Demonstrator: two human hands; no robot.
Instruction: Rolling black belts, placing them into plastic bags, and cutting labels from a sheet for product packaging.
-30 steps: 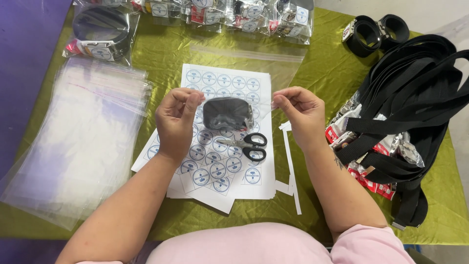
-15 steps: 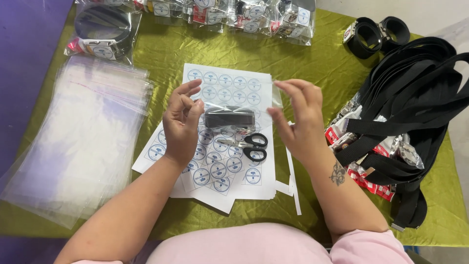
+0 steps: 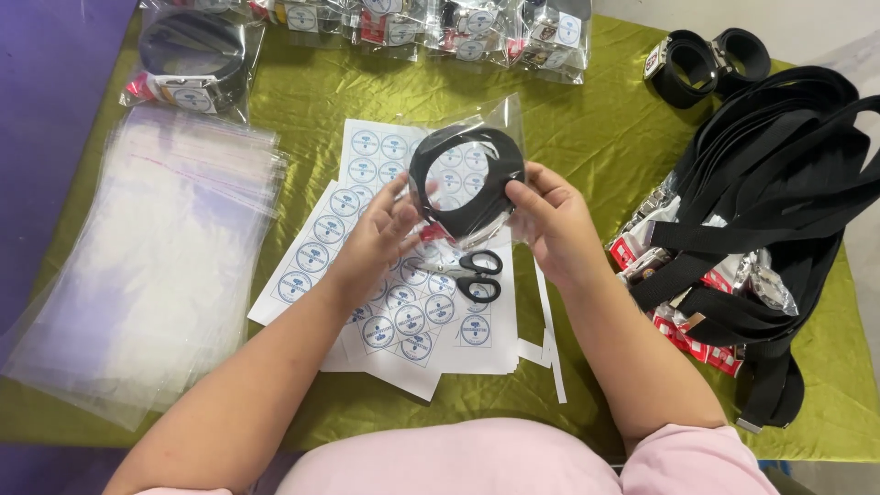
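While both hands grip it, a clear bag (image 3: 477,137) with a coiled black belt (image 3: 466,179) inside is held up above the middle of the tabletop (image 3: 596,147). Left hand (image 3: 383,236): fingers clamped on the bag's left edge. Right hand (image 3: 550,218): fingers clamped on its right edge. Beneath: sheets of round stickers (image 3: 403,312), with black-handled scissors (image 3: 475,273) lying on them. Left: stack of empty clear bags (image 3: 156,266). Right: heap of loose black belts (image 3: 779,211). Far edge: row of bagged belts (image 3: 440,23).
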